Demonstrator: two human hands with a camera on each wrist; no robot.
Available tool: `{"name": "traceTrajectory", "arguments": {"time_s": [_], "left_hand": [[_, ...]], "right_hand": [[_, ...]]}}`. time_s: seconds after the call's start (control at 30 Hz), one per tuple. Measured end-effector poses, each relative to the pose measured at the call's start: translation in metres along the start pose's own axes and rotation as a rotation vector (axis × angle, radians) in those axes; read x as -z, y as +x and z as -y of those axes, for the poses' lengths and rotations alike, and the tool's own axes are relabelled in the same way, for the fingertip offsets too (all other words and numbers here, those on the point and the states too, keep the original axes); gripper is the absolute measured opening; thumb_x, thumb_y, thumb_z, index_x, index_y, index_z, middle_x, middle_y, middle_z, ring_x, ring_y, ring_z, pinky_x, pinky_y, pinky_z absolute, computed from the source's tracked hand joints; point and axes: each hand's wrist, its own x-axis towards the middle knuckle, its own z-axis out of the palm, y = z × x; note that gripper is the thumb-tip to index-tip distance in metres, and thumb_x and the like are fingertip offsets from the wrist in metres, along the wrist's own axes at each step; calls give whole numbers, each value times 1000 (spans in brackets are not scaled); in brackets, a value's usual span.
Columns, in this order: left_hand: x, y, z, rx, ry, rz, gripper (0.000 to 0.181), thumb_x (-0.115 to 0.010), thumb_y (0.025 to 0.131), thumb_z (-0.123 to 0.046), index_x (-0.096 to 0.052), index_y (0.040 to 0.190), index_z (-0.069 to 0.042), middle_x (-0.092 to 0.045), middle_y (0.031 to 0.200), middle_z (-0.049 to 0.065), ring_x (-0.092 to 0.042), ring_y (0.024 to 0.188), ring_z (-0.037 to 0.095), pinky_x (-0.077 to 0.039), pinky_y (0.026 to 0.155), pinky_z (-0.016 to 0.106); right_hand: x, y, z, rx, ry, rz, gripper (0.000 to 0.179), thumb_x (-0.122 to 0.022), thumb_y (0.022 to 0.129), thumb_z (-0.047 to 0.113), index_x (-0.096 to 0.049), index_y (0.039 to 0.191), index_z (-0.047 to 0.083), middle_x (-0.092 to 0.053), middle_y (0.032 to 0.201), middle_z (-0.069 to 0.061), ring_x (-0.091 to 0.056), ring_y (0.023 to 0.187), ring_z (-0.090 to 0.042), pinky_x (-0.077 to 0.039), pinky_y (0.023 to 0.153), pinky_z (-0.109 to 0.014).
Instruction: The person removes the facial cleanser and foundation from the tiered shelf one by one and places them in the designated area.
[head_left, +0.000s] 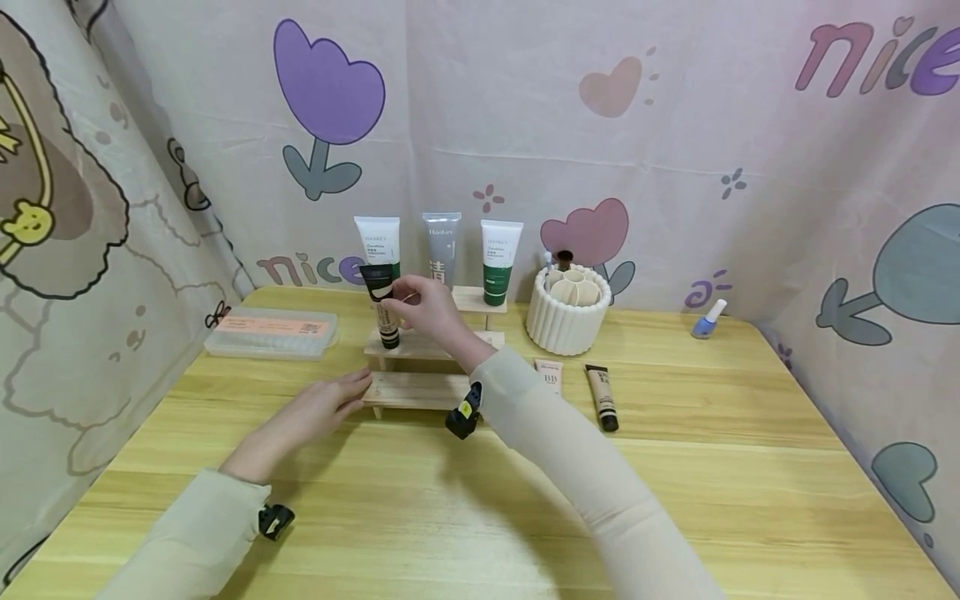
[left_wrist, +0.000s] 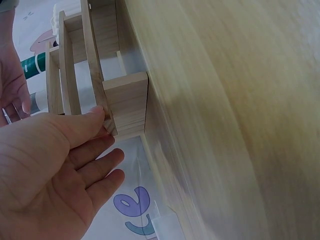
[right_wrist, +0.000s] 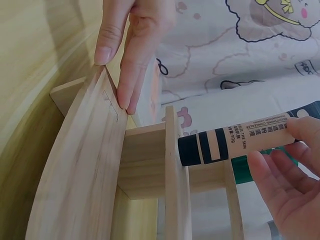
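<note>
My right hand [head_left: 431, 310] pinches a beige and black concealer tube [head_left: 387, 323] between thumb and fingers. The tube stands cap down at the left end of the middle step of a wooden tiered stand [head_left: 420, 390]. In the right wrist view, its black cap [right_wrist: 189, 151] is right at that step's board. My left hand [head_left: 318, 414] grips the left end of the lowest step with thumb and forefinger, the other fingers loosely bent. On the top step are a grey tube [head_left: 442, 242] and two white-and-green tubes, one at the right [head_left: 500, 262], one at the left [head_left: 381, 236] partly hidden.
A clear plastic case [head_left: 270, 333] lies left of the stand. To the right are a white ribbed brush holder [head_left: 567, 312], a pink BB tube [head_left: 550, 375], another beige tube [head_left: 602, 396] lying flat, and a blue nail polish bottle [head_left: 708, 321]. A printed curtain hangs behind the table.
</note>
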Motion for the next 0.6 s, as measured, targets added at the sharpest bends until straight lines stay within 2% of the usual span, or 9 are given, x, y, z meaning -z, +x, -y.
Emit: {"name": "traceTrajectory", "arguments": {"time_s": [0.2, 0.43, 0.6], "left_hand": [[-1, -1, 0, 8, -5, 6, 40, -56, 91, -6, -49, 127, 10, -43, 131, 27, -47, 111, 45, -40, 92, 54], [-2, -2, 0, 8, -23, -11, 41, -57, 89, -5, -48, 126, 10, -43, 131, 27, -47, 111, 46, -39, 93, 54], [-1, -1, -1, 9, -23, -10, 41, -57, 90, -5, -48, 126, 11, -43, 131, 27, -47, 112, 46, -39, 93, 54]], "right_hand": [[8, -10, -2, 16, 50, 1, 21, -66, 86, 13, -64, 104, 2, -63, 92, -4, -59, 78, -12, -57, 66, -37], [32, -26, -7, 20, 96, 4, 25, -66, 86, 9, -62, 107, -3, -65, 99, -11, -62, 84, -17, -56, 63, -27], [55, -41, -14, 33, 95, -15, 23, -65, 86, 6, -62, 106, -4, -65, 98, -13, -63, 85, -19, -56, 62, -28]]}}
